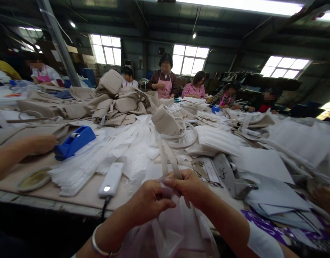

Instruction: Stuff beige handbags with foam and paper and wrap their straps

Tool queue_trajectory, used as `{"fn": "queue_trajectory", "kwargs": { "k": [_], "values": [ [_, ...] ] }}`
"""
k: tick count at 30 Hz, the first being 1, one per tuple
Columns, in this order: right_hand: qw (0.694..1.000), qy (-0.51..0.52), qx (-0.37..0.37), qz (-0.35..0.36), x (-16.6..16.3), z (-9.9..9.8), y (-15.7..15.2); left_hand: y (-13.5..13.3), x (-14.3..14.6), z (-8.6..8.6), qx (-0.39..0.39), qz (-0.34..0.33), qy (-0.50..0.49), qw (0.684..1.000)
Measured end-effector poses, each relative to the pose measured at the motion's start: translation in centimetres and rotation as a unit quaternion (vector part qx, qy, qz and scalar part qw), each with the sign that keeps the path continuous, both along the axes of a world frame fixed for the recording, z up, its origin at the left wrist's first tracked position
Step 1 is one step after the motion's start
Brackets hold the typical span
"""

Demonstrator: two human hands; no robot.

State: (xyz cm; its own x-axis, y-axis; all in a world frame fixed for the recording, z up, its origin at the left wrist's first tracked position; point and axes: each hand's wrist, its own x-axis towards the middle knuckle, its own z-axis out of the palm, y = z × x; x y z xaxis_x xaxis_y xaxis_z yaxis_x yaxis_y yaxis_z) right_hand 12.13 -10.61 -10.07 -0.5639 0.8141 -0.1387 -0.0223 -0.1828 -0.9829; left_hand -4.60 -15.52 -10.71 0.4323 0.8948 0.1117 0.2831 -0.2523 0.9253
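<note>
Low in the middle, my left hand [147, 200] and my right hand [190, 186] meet at the fingertips. The right hand pinches a narrow beige strap [172, 159] with small holes, which rises from the fingers and shows again below them. Closed fingers of the left hand press on a thin, whitish, see-through wrap [169, 191] around the strap's lower part. A pale strip [164, 157] stands up beside the strap. Beneath both hands hangs a clear plastic bag [167, 233] with white sheets in or behind it; its lower end leaves the view.
A blue tape dispenser [75, 142], a white power bank [111, 179] with a cable and a grey tape dispenser [232, 175] stand nearby. Beige bags [124, 104] and white packing sheets cover much of the table. At left, another person's hand [43, 143] reaches in. Several people work opposite.
</note>
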Motion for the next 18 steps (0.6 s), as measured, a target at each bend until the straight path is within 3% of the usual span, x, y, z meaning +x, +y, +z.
{"fn": "queue_trajectory", "kwargs": {
  "k": [5,7,8,9,10,12,14,18],
  "values": [
    [0.995,-0.057,-0.004,-0.087,-0.1,-0.8,-0.7,-0.1,-4.4,1.5,0.011,-0.004,0.019,1.0],
    [0.988,-0.091,-0.009,-0.122,0.4,-1.6,-0.6,0.2,-7.7,1.7,0.015,0.106,0.035,0.994],
    [0.985,-0.102,-0.017,-0.135,0.6,-2.1,-0.4,0.4,-9.6,1.4,0.011,0.21,0.056,0.976],
    [0.983,-0.111,-0.024,-0.141,0.8,-2.5,-0.3,0.6,-11.7,1.0,0.008,0.346,0.103,0.933],
    [0.982,-0.116,-0.03,-0.148,1.0,-2.8,-0.1,0.7,-13.9,0.5,0.012,0.437,0.135,0.889],
    [0.98,-0.12,-0.039,-0.152,1.1,-3.2,-0.1,0.7,-18.4,-0.9,0.016,0.545,0.183,0.818],
    [0.981,-0.12,-0.043,-0.149,1.0,-3.2,-0.3,0.2,-22.4,-2.4,0.007,0.624,0.229,0.747],
    [0.981,-0.122,-0.062,-0.135,0.3,-2.2,-1.0,-1.4,-28.4,-5.2,-0.062,0.72,0.278,0.633]
  ]
}}
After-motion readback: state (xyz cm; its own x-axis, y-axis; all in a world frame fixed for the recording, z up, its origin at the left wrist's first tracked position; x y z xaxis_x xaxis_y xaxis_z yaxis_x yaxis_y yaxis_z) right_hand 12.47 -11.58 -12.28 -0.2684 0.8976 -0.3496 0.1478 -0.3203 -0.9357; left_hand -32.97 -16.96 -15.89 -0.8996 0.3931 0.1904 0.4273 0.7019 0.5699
